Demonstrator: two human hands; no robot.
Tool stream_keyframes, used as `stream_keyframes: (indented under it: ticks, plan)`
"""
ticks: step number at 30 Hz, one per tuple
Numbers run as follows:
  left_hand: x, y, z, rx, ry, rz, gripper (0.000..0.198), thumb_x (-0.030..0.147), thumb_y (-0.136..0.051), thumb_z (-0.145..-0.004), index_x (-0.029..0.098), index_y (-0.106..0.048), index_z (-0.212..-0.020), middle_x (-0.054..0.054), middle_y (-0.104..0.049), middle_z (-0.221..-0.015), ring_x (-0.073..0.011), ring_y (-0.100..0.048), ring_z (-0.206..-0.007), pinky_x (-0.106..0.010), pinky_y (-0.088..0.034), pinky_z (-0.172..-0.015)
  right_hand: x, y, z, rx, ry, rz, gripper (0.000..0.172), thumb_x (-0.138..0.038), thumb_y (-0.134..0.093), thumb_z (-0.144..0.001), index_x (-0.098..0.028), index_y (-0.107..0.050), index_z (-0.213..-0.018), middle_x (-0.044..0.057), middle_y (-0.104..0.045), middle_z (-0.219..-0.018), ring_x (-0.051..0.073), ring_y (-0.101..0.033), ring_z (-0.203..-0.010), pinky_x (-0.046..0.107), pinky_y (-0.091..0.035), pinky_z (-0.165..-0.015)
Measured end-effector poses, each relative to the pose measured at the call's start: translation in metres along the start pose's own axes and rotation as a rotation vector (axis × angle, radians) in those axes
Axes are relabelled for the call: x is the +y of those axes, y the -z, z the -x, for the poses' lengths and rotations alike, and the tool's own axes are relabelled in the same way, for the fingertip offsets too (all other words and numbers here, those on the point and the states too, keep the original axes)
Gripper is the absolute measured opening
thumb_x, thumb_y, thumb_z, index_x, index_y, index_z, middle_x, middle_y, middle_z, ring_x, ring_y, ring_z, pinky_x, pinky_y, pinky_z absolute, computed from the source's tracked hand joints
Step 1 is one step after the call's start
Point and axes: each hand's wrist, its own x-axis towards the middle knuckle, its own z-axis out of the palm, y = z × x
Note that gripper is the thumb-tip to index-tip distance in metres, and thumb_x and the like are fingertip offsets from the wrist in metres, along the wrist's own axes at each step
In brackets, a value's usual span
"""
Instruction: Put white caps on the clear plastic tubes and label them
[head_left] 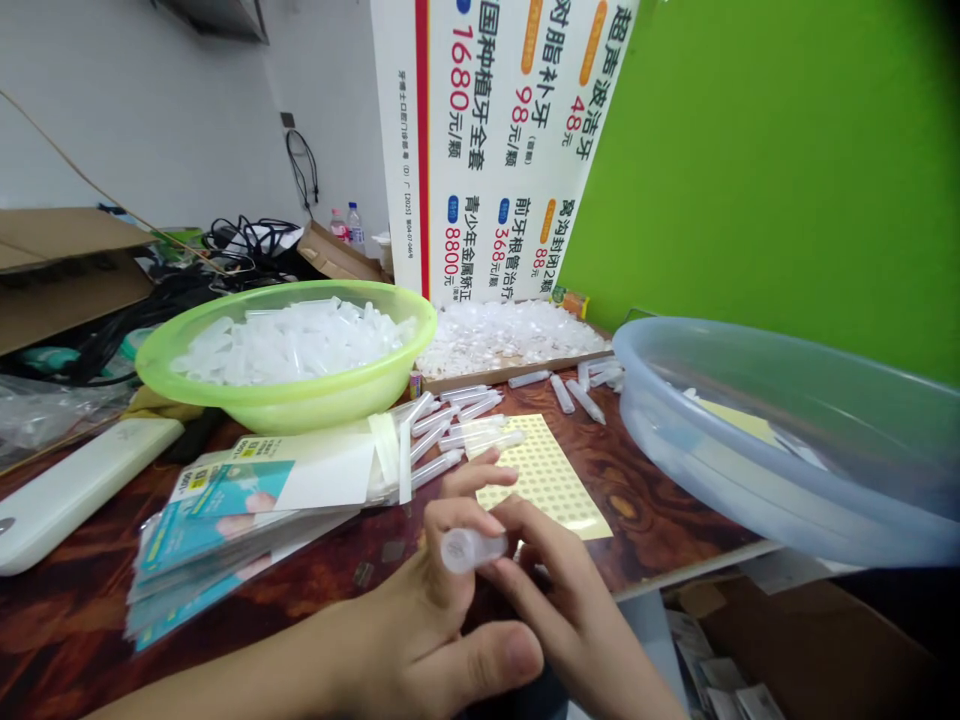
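A small translucent plastic tube (466, 549) lies between my two hands above the table's front edge, its round end toward me. My left hand (427, 620) has its index finger curled around the tube, with the thumb stretched out below. The fingertips of my right hand (574, 590) close on the tube's far end, which they partly hide. Just beyond my hands lies a yellow sheet of small round stickers (562, 475). Several similar clear tubes (439, 465) rest to its left, next to a fanned stack of blue-and-white printed packets (247, 500).
A green basin (300, 402) heaped with clear plastic pieces stands back left. Behind it, a shallow cardboard tray (517, 375) holds small clear parts. A blue basin (750, 490) is at right, overhanging the table edge. A white oblong device (82, 490) lies far left.
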Motion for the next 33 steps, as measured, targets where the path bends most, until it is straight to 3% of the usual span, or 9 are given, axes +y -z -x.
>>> stream_keyframes:
  ticks: [3, 6, 9, 12, 14, 17, 23, 30, 33]
  plan:
    - [-0.004, 0.001, -0.005, 0.11, 0.028, -0.329, 0.061, 0.039, -0.042, -0.094, 0.016, -0.009, -0.14, -0.021, -0.031, -0.135, -0.0312, -0.021, -0.137, -0.051, -0.032, -0.107, 0.015, 0.025, -0.014, 0.076, -0.07, 0.101, 0.017, -0.033, -0.048, -0.091, -0.021, -0.058, -0.096, 0.002, -0.064, -0.086, 0.015, -0.059, -0.071, 0.024, -0.045, -0.064]
    - [-0.011, 0.0, -0.009, 0.181, 0.028, -0.771, 0.051, 0.027, -0.05, -0.091, 0.013, -0.033, -0.136, -0.017, -0.04, -0.136, -0.031, -0.024, -0.136, -0.048, -0.024, -0.112, 0.043, 0.062, -0.04, 0.205, -0.25, 0.378, 0.025, -0.04, -0.05, -0.088, -0.018, -0.06, -0.096, 0.005, -0.065, -0.078, 0.02, -0.06, -0.067, 0.029, -0.044, -0.061]
    - [-0.021, -0.002, -0.01, 0.103, 0.05, -1.018, 0.033, 0.032, -0.056, -0.088, 0.018, -0.058, -0.117, -0.013, -0.055, -0.126, -0.0307, -0.04, -0.126, -0.046, -0.027, -0.109, 0.063, 0.087, -0.061, 0.327, -0.483, 0.76, 0.031, -0.037, -0.045, -0.09, -0.016, -0.06, -0.107, 0.011, -0.067, -0.086, 0.029, -0.063, -0.079, 0.036, -0.045, -0.067]
    - [-0.028, -0.004, -0.008, 0.01, 0.184, -1.075, 0.038, 0.047, -0.057, -0.085, 0.017, -0.066, -0.106, -0.013, -0.062, -0.117, -0.0318, -0.049, -0.117, -0.048, -0.034, -0.104, 0.066, 0.086, -0.063, 0.37, -0.518, 0.98, 0.057, -0.039, -0.044, -0.09, -0.01, -0.035, -0.137, 0.021, -0.058, -0.114, 0.035, -0.063, -0.091, 0.041, -0.047, -0.068]
    - [-0.029, -0.004, -0.007, -0.031, 0.268, -1.091, 0.044, 0.053, -0.055, -0.084, 0.016, -0.068, -0.104, -0.013, -0.064, -0.115, -0.0323, -0.053, -0.113, -0.049, -0.037, -0.102, 0.062, 0.076, -0.058, 0.337, -0.482, 1.061, 0.064, -0.041, -0.044, -0.089, -0.009, -0.027, -0.142, 0.024, -0.052, -0.119, 0.035, -0.063, -0.09, 0.041, -0.048, -0.063]
    - [-0.027, -0.005, -0.007, -0.058, 0.316, -1.105, 0.045, 0.054, -0.053, -0.085, 0.017, -0.068, -0.105, -0.014, -0.065, -0.116, -0.0313, -0.054, -0.112, -0.05, -0.037, -0.101, 0.054, 0.062, -0.056, 0.226, -0.282, 1.095, 0.047, -0.031, -0.042, -0.091, -0.017, -0.039, -0.136, 0.018, -0.053, -0.114, 0.031, -0.06, -0.096, 0.036, -0.05, -0.064]
    - [-0.026, -0.007, -0.008, -0.028, 0.271, -1.123, 0.042, 0.049, -0.057, -0.084, 0.015, -0.067, -0.106, -0.014, -0.061, -0.124, -0.0316, -0.051, -0.117, -0.049, -0.036, -0.102, 0.04, 0.037, -0.084, -0.289, 0.21, 1.104, 0.045, -0.007, -0.042, -0.086, -0.021, -0.046, -0.128, 0.011, -0.055, -0.114, 0.023, -0.058, -0.099, 0.031, -0.049, -0.074]
    - [-0.025, -0.01, -0.008, -0.175, -0.046, -1.02, 0.015, 0.016, -0.054, -0.088, 0.014, -0.063, -0.1, -0.008, -0.066, -0.101, -0.0248, -0.057, -0.103, -0.038, -0.045, -0.09, 0.028, 0.027, -0.107, -0.409, 0.189, 1.226, 0.019, -0.011, -0.044, -0.087, -0.014, -0.058, -0.099, 0.012, -0.059, -0.1, 0.02, -0.063, -0.081, 0.026, -0.043, -0.062]
    - [-0.017, -0.012, -0.006, -0.247, 0.001, -0.851, 0.015, 0.017, -0.047, -0.091, 0.013, -0.062, -0.092, -0.007, -0.063, -0.082, -0.0244, -0.059, -0.082, -0.037, -0.05, -0.07, 0.027, 0.04, -0.103, -0.355, 0.132, 1.179, 0.017, -0.013, -0.043, -0.088, -0.015, -0.059, -0.094, 0.009, -0.06, -0.099, 0.019, -0.063, -0.076, 0.026, -0.043, -0.061]
